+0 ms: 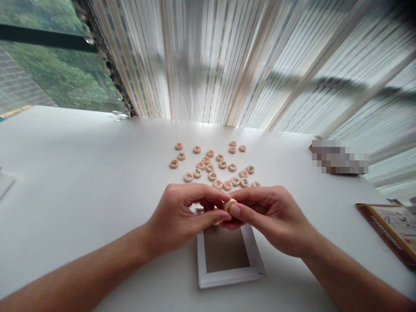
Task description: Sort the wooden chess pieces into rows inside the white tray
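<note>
Above a shallow white box (pixel 202 260) with a brown inside, my two hands meet fingertip to fingertip. A round, pale xiangqi piece (pixel 230 204) is pinched between them. My left hand (pixel 183 212) grips it from the left with thumb and index finger, and my right hand (pixel 271 212) from the right. Just below the fingers, part of another pale piece (pixel 216 223) shows; whether it lies in the box or is held I cannot tell. Beyond the hands, several xiangqi pieces (pixel 212 176) with red or black characters lie scattered on the table.
The white table (pixel 107 173) runs back to a string curtain (pixel 208 65) and a window (pixel 65 69). At right lie a brown-edged printed item (pixel 390 229) and, farther back, a pixelated object (pixel 339 158). A pale flat thing (pixel 4 184) sits at the far left edge.
</note>
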A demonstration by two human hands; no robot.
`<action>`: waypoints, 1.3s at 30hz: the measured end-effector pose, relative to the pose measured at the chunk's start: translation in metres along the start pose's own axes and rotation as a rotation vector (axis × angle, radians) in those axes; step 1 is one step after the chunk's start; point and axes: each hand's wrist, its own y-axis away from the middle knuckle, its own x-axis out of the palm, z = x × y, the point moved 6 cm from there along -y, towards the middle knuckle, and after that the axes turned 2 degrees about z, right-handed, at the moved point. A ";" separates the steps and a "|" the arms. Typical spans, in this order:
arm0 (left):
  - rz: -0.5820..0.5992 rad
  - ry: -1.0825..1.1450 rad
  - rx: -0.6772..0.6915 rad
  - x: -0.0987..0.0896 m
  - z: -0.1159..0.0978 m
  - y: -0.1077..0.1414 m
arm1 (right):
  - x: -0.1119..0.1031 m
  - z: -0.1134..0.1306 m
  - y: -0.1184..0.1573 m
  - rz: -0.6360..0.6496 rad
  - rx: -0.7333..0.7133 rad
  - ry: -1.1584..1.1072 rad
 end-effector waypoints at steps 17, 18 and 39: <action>-0.050 0.164 -0.112 -0.002 0.010 -0.002 | -0.016 0.002 0.002 -0.193 -0.153 0.152; -0.053 0.162 -0.110 -0.002 0.010 -0.002 | -0.017 0.003 0.002 -0.208 -0.173 0.181; -0.125 0.080 -0.086 -0.007 0.010 0.000 | -0.019 0.011 0.006 -0.244 -0.380 0.427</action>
